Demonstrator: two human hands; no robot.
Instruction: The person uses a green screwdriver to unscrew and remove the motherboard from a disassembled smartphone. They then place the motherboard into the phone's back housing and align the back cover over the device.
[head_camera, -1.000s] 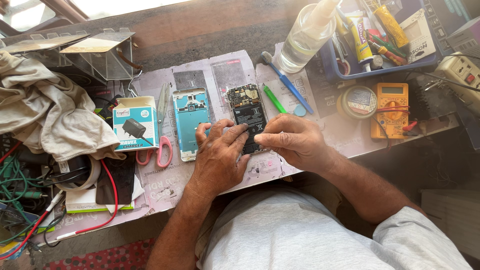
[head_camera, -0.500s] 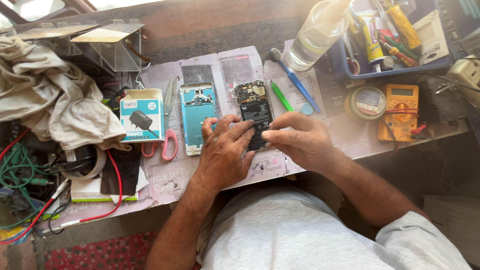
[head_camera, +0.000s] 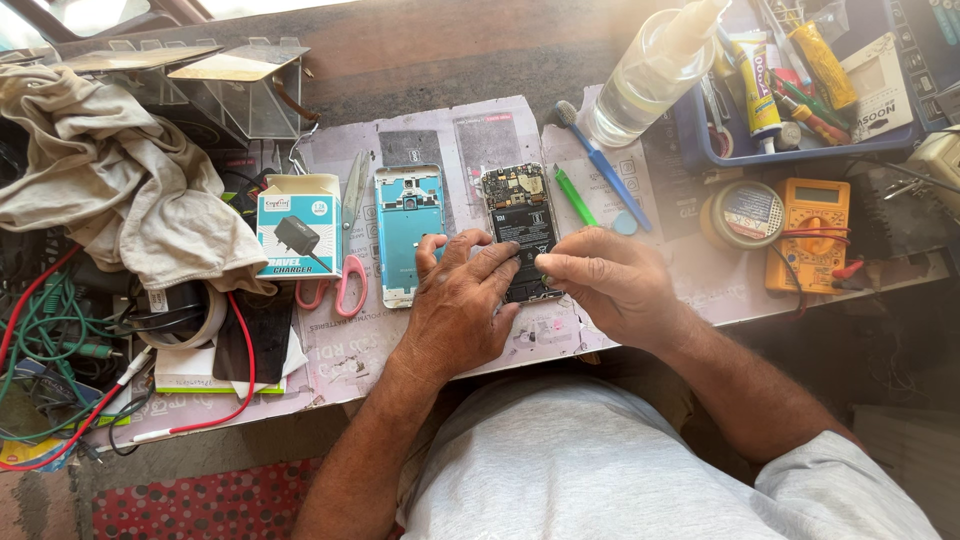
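Observation:
An opened phone (head_camera: 521, 222) with its circuit board and black battery exposed lies on the work mat (head_camera: 350, 345). My left hand (head_camera: 462, 305) rests on its lower left part, fingers laid over the battery. My right hand (head_camera: 608, 283) pinches at the phone's lower right edge with thumb and fingertips together; whether something small is held there I cannot tell. Just left of the phone lies its blue back frame (head_camera: 407, 233), which my left fingers touch.
Pink-handled scissors (head_camera: 347, 255), a charger box (head_camera: 297, 225) and a crumpled cloth (head_camera: 120, 195) lie left. A toothbrush (head_camera: 600, 165), green tool (head_camera: 574, 195), spray bottle (head_camera: 655, 70), blue tray of tools (head_camera: 800, 148), tape roll (head_camera: 745, 213) and yellow multimeter (head_camera: 813, 232) sit right. Red and green wires (head_camera: 50, 340) pile at far left.
Both hands stay on the opened phone with small finger shifts; the view has drifted slightly, so the bench sits a little further right in the frame.

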